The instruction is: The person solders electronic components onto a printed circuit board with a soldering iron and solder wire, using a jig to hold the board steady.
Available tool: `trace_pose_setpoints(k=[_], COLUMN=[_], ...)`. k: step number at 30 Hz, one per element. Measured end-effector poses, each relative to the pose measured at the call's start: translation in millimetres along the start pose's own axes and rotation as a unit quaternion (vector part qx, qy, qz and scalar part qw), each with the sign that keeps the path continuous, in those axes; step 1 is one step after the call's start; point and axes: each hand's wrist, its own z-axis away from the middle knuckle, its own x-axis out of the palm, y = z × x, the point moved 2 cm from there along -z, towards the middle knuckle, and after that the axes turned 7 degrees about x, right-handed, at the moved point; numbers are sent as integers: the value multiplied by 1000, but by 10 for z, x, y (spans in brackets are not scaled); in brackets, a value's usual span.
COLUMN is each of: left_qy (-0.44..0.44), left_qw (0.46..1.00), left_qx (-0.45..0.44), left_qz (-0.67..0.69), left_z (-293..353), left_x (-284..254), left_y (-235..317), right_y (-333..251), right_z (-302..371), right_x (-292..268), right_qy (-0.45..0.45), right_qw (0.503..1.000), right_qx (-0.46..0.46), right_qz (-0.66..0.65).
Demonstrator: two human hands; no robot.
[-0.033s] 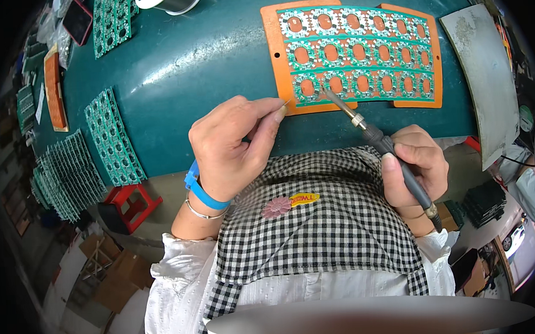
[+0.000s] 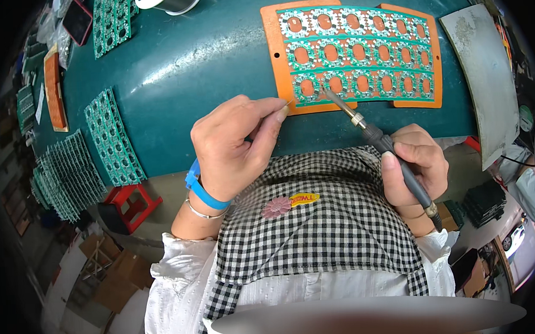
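At centre, the left hand (image 2: 233,138) pinches a thin wire (image 2: 290,102); the right hand (image 2: 425,163) grips a soldering iron (image 2: 376,135) well back, likely avoiding heat. Upper right, an orange tray (image 2: 279,77) seemingly steadies a circuit board (image 2: 357,37).

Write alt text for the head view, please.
The right hand points a soldering iron at a green circuit-board panel on an orange fixture; the left hand pinches what looks like thin wire near the fixture's corner. More green panels lie left on the teal table.
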Motion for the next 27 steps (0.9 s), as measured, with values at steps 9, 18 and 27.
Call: trace_pose_setpoints(k=[9, 18, 27], left_qy=[-18, 4, -24], left_qw=[1000, 999, 998], left_qx=[14, 27, 59], left_qz=[12, 17, -25], left_z=[-40, -32, -18], left_x=[145, 207, 194], left_y=[-21, -86, -63], right_y=[-5, 28, 9], right_z=[-20, -40, -4], right_x=[70, 99, 63], right_qy=[-27, -19, -24], right_qw=[999, 998, 997], right_qx=[16, -29, -28], right_qz=[33, 54, 65])
